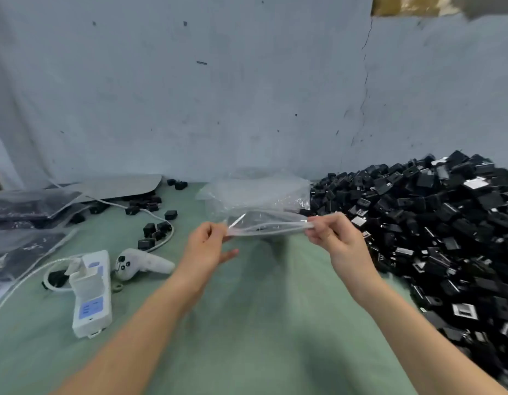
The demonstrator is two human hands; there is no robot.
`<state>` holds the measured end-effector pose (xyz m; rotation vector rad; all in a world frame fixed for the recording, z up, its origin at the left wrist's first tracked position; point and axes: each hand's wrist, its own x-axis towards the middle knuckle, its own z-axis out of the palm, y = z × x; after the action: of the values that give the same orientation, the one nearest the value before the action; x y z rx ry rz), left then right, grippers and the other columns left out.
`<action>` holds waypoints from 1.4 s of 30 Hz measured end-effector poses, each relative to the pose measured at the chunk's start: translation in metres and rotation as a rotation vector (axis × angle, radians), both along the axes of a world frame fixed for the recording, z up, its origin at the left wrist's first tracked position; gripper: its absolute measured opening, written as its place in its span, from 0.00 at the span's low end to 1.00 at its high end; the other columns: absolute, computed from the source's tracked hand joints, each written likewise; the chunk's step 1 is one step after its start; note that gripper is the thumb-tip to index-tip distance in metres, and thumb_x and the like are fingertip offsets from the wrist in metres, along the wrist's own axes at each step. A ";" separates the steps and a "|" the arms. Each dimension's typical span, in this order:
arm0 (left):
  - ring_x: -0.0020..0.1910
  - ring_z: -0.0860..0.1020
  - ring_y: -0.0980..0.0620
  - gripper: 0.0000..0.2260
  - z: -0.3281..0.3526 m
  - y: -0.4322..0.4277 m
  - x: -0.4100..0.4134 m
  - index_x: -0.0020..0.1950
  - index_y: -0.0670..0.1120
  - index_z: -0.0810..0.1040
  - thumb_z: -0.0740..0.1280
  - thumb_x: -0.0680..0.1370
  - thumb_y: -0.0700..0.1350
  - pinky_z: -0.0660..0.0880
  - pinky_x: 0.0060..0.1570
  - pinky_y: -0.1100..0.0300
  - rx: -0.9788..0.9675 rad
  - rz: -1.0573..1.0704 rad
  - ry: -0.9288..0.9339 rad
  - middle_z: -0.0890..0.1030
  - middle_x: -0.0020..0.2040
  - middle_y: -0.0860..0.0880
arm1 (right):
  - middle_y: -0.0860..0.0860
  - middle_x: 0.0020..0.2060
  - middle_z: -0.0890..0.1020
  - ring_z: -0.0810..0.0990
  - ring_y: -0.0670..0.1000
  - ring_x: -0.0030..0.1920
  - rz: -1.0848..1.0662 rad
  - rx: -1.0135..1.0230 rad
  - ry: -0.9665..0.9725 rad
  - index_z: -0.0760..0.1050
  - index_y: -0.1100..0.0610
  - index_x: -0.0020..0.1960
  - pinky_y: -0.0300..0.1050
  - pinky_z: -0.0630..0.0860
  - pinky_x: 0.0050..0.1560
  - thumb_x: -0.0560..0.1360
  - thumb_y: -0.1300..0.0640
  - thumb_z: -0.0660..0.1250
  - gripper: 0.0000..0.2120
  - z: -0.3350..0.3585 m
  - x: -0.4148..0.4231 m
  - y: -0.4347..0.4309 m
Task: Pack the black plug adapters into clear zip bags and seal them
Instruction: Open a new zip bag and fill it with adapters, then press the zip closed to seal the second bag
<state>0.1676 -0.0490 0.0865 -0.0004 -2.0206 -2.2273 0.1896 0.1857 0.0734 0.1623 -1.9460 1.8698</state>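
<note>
I hold a clear zip bag (265,205) in the air above the green table, its zip edge towards me. My left hand (208,243) pinches the left end of the zip strip and my right hand (331,233) pinches the right end, stretching the mouth between them. The bag's mouth gapes slightly and its body hangs away from me; I cannot tell if anything is inside. A big heap of black plug adapters (435,223) covers the right side of the table, just right of my right hand. A few loose adapters (154,230) lie at left centre.
A white power strip (90,295) with a cable and a white handheld controller (139,263) lie left of my left arm. Filled clear bags (27,212) are stacked at the far left. A pale wall stands close behind the green table (247,323).
</note>
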 end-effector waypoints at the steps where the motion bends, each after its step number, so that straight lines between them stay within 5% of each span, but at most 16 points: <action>1: 0.54 0.81 0.52 0.10 -0.025 -0.004 0.016 0.44 0.39 0.73 0.61 0.83 0.41 0.83 0.43 0.56 0.022 -0.004 -0.070 0.83 0.51 0.41 | 0.51 0.51 0.84 0.85 0.48 0.45 0.005 0.062 -0.037 0.76 0.60 0.46 0.40 0.80 0.51 0.81 0.64 0.64 0.05 -0.021 0.016 0.000; 6: 0.26 0.79 0.51 0.11 -0.095 -0.023 0.071 0.45 0.36 0.76 0.63 0.83 0.42 0.77 0.24 0.60 -0.038 -0.033 -0.346 0.83 0.32 0.44 | 0.49 0.50 0.76 0.80 0.47 0.44 -0.015 0.556 -0.111 0.75 0.48 0.43 0.41 0.75 0.48 0.79 0.68 0.65 0.15 -0.085 0.075 0.008; 10: 0.23 0.76 0.53 0.14 -0.091 -0.032 0.078 0.44 0.36 0.78 0.61 0.84 0.43 0.75 0.22 0.62 -0.193 -0.092 -0.337 0.80 0.31 0.46 | 0.39 0.53 0.71 0.79 0.43 0.48 -0.008 0.825 -0.178 0.74 0.45 0.46 0.47 0.76 0.52 0.80 0.59 0.66 0.10 -0.079 0.089 0.012; 13: 0.24 0.77 0.53 0.15 -0.090 -0.032 0.080 0.46 0.36 0.78 0.59 0.85 0.43 0.75 0.23 0.63 -0.216 -0.083 -0.340 0.81 0.35 0.44 | 0.43 0.54 0.72 0.76 0.45 0.54 -0.146 0.869 -0.139 0.79 0.47 0.51 0.47 0.74 0.55 0.79 0.55 0.68 0.03 -0.071 0.099 -0.002; 15: 0.23 0.76 0.53 0.15 -0.091 -0.031 0.082 0.46 0.36 0.78 0.58 0.85 0.42 0.75 0.23 0.63 -0.219 -0.058 -0.342 0.80 0.34 0.44 | 0.44 0.50 0.78 0.78 0.43 0.48 -0.200 0.606 -0.158 0.81 0.47 0.49 0.40 0.75 0.48 0.79 0.56 0.68 0.05 -0.064 0.109 -0.025; 19: 0.21 0.75 0.53 0.15 -0.089 -0.028 0.082 0.43 0.37 0.76 0.58 0.85 0.43 0.74 0.21 0.63 -0.230 -0.029 -0.346 0.79 0.32 0.44 | 0.57 0.38 0.85 0.81 0.51 0.28 0.225 -0.558 -0.730 0.82 0.62 0.51 0.39 0.75 0.25 0.78 0.57 0.68 0.08 -0.056 0.121 -0.091; 22: 0.20 0.74 0.53 0.15 -0.089 -0.029 0.083 0.42 0.37 0.76 0.58 0.85 0.43 0.73 0.20 0.63 -0.222 -0.026 -0.347 0.78 0.29 0.46 | 0.62 0.39 0.82 0.81 0.49 0.25 0.333 -0.914 -0.956 0.74 0.71 0.59 0.36 0.77 0.24 0.80 0.56 0.67 0.18 -0.051 0.111 -0.111; 26: 0.20 0.73 0.53 0.16 -0.091 -0.032 0.087 0.42 0.37 0.75 0.58 0.85 0.43 0.71 0.20 0.63 -0.239 -0.040 -0.355 0.77 0.26 0.48 | 0.59 0.37 0.78 0.79 0.47 0.22 0.277 -1.006 -0.947 0.74 0.69 0.59 0.34 0.73 0.20 0.80 0.55 0.69 0.17 -0.041 0.088 -0.121; 31: 0.20 0.74 0.54 0.16 -0.091 -0.031 0.090 0.42 0.37 0.75 0.57 0.85 0.44 0.73 0.19 0.63 -0.238 0.000 -0.330 0.77 0.29 0.47 | 0.53 0.27 0.80 0.79 0.44 0.23 0.137 -0.925 -0.872 0.75 0.65 0.40 0.32 0.71 0.20 0.80 0.65 0.65 0.11 -0.059 0.082 -0.143; 37: 0.22 0.75 0.53 0.16 -0.086 -0.032 0.087 0.48 0.32 0.78 0.60 0.84 0.45 0.74 0.21 0.62 -0.151 0.002 -0.376 0.81 0.38 0.40 | 0.54 0.28 0.83 0.80 0.44 0.24 0.112 -0.870 -0.847 0.77 0.67 0.42 0.33 0.71 0.21 0.80 0.66 0.64 0.09 -0.067 0.085 -0.148; 40: 0.23 0.76 0.53 0.16 -0.088 -0.034 0.086 0.50 0.30 0.78 0.61 0.84 0.44 0.74 0.22 0.63 -0.153 -0.011 -0.371 0.81 0.38 0.40 | 0.54 0.29 0.84 0.80 0.44 0.25 0.155 -0.855 -0.852 0.79 0.66 0.40 0.33 0.72 0.22 0.81 0.64 0.65 0.12 -0.067 0.084 -0.147; 42: 0.23 0.76 0.53 0.16 -0.091 -0.035 0.085 0.51 0.31 0.79 0.61 0.84 0.44 0.74 0.23 0.63 -0.166 -0.018 -0.367 0.81 0.40 0.39 | 0.54 0.28 0.83 0.78 0.43 0.23 0.188 -0.861 -0.853 0.82 0.63 0.31 0.32 0.72 0.22 0.80 0.61 0.66 0.20 -0.065 0.081 -0.146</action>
<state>0.2529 -0.0836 -0.0040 0.4032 -2.3904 -2.1917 0.2705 0.0400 0.0086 -0.8572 -1.3258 3.0349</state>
